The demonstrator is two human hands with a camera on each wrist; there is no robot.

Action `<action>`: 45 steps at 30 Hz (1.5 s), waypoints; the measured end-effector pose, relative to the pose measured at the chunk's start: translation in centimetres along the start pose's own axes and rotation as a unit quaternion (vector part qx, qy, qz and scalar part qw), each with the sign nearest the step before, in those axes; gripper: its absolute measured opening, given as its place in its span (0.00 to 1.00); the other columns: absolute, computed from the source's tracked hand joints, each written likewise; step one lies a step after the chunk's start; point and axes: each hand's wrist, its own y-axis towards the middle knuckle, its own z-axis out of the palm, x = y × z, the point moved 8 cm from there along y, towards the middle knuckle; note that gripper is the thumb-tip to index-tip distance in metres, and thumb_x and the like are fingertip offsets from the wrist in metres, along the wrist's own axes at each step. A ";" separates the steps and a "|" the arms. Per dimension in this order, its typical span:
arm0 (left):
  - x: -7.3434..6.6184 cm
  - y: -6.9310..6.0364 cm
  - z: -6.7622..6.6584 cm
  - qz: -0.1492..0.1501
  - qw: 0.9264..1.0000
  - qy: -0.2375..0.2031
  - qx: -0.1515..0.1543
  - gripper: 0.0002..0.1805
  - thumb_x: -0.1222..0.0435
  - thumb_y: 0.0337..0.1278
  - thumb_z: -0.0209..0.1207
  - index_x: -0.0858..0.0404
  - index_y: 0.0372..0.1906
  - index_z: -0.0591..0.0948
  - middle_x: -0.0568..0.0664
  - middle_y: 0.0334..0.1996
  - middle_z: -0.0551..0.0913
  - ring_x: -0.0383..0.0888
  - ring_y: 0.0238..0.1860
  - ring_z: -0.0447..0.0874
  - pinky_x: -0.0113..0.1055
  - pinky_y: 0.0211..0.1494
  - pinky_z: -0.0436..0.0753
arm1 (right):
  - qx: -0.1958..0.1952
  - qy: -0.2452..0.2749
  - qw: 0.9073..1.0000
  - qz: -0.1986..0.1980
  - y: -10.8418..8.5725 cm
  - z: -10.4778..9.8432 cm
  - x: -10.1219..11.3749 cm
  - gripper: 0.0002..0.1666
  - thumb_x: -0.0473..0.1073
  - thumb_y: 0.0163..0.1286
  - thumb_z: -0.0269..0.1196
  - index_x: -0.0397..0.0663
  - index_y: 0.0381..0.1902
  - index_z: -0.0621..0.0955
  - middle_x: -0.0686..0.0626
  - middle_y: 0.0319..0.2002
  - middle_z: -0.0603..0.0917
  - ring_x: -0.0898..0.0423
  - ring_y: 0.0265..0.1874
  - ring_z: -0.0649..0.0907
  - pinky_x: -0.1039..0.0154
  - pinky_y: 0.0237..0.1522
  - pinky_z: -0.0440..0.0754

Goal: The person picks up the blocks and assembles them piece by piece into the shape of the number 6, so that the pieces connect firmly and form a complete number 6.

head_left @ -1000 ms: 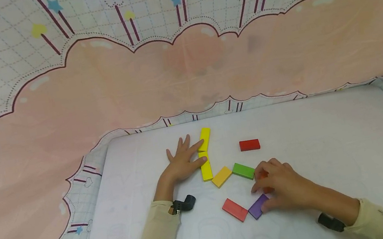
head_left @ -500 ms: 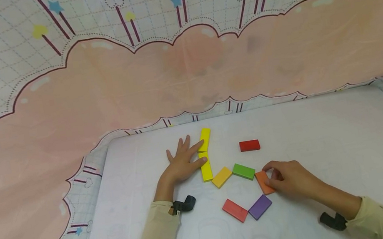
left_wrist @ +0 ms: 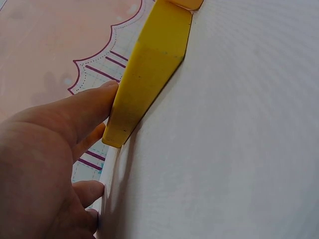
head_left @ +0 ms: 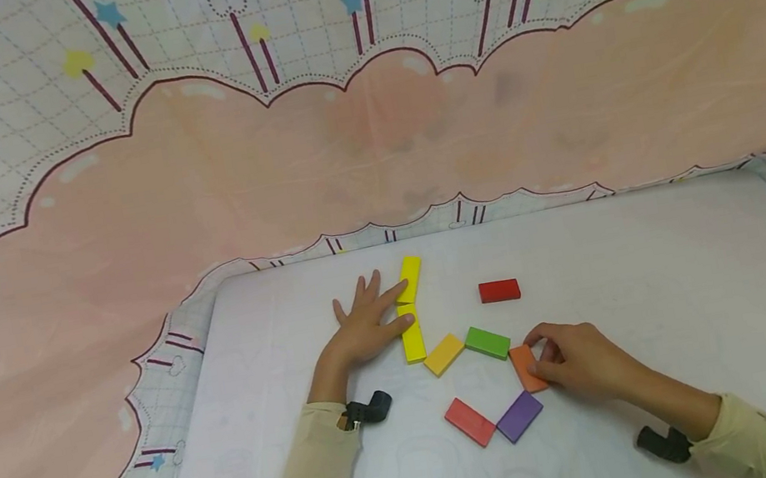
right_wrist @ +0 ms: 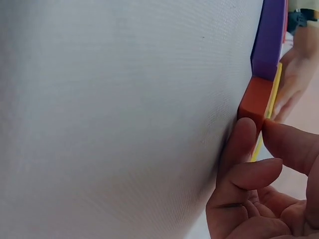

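My left hand [head_left: 362, 329] lies with spread fingers. Its index fingertip touches the farther yellow block [head_left: 412, 268] and its thumb the nearer yellow block [head_left: 413, 346]. An orange block [head_left: 523, 361] is pinched between the thumb and index finger of my right hand [head_left: 584, 357]. In the right wrist view, one end of the orange block [right_wrist: 256, 96] meets the purple block [right_wrist: 270, 42]. From the nearer yellow block, an amber block [head_left: 444, 355] and a green block [head_left: 487, 342] run corner to corner toward the orange one. The purple block touches a coral-red block [head_left: 470, 421].
A separate red block [head_left: 499, 290] lies beyond the green one. Everything rests on a white tabletop [head_left: 660, 260], with a patterned pink cloth [head_left: 252, 185] behind it and to its left. Both wrists wear black cameras.
My right hand first drew back off the purple block, uncovering the orange one. Since then it has shifted the orange block slightly toward the purple one. My left hand stays put.
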 end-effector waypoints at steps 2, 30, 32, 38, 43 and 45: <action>0.0 0.0 0.0 0.001 1.000 0.000 0.000 0.36 0.44 0.69 0.57 0.39 0.79 0.63 0.52 0.85 0.39 0.55 0.84 0.26 0.72 0.73 0.21 | -0.006 -0.003 1.000 -0.002 -0.1 -0.1 0.1 0.20 0.42 0.65 0.70 0.44 0.54 0.82 0.58 0.26 0.80 0.60 0.27 0.76 0.68 0.29 0.74; 0.0 -0.1 0.0 0.003 1.000 -0.001 0.000 0.36 0.43 0.69 0.57 0.39 0.79 0.63 0.52 0.84 0.39 0.54 0.84 0.25 0.72 0.73 0.21 | 0.048 -0.060 0.989 -0.128 -2.1 2.5 3.3 0.18 0.47 0.50 0.82 0.65 0.41 0.91 0.65 0.30 0.75 0.68 0.31 0.72 0.72 0.31 0.73; 0.0 -0.1 0.0 0.002 1.000 -0.002 0.001 0.36 0.43 0.69 0.57 0.39 0.79 0.63 0.52 0.84 0.39 0.54 0.84 0.25 0.72 0.73 0.21 | 0.047 -0.060 0.989 -0.127 -2.1 2.6 3.4 0.18 0.47 0.50 0.82 0.65 0.41 0.90 0.66 0.29 0.75 0.68 0.31 0.72 0.72 0.30 0.73; 0.1 -0.1 0.0 0.002 1.000 -0.002 0.001 0.36 0.43 0.69 0.57 0.39 0.79 0.63 0.52 0.84 0.39 0.54 0.84 0.25 0.72 0.73 0.21 | 0.048 -0.062 0.989 -0.126 -2.1 2.6 3.4 0.19 0.47 0.50 0.82 0.66 0.41 0.90 0.65 0.29 0.75 0.68 0.31 0.72 0.72 0.30 0.73; 0.1 0.0 0.1 0.001 1.000 0.005 0.002 0.36 0.43 0.69 0.56 0.39 0.79 0.62 0.51 0.85 0.38 0.54 0.84 0.25 0.72 0.74 0.21 | 0.048 -0.060 0.989 -0.129 -2.0 2.4 3.8 0.19 0.48 0.50 0.82 0.66 0.42 0.90 0.65 0.30 0.75 0.67 0.32 0.73 0.72 0.31 0.75; 0.1 0.0 0.1 -0.001 1.000 0.005 0.003 0.36 0.43 0.69 0.56 0.39 0.79 0.62 0.51 0.85 0.38 0.54 0.84 0.25 0.72 0.74 0.21 | 0.048 -0.058 0.988 -0.134 -1.8 2.4 4.3 0.19 0.50 0.51 0.81 0.65 0.43 0.90 0.63 0.30 0.75 0.67 0.32 0.74 0.72 0.32 0.75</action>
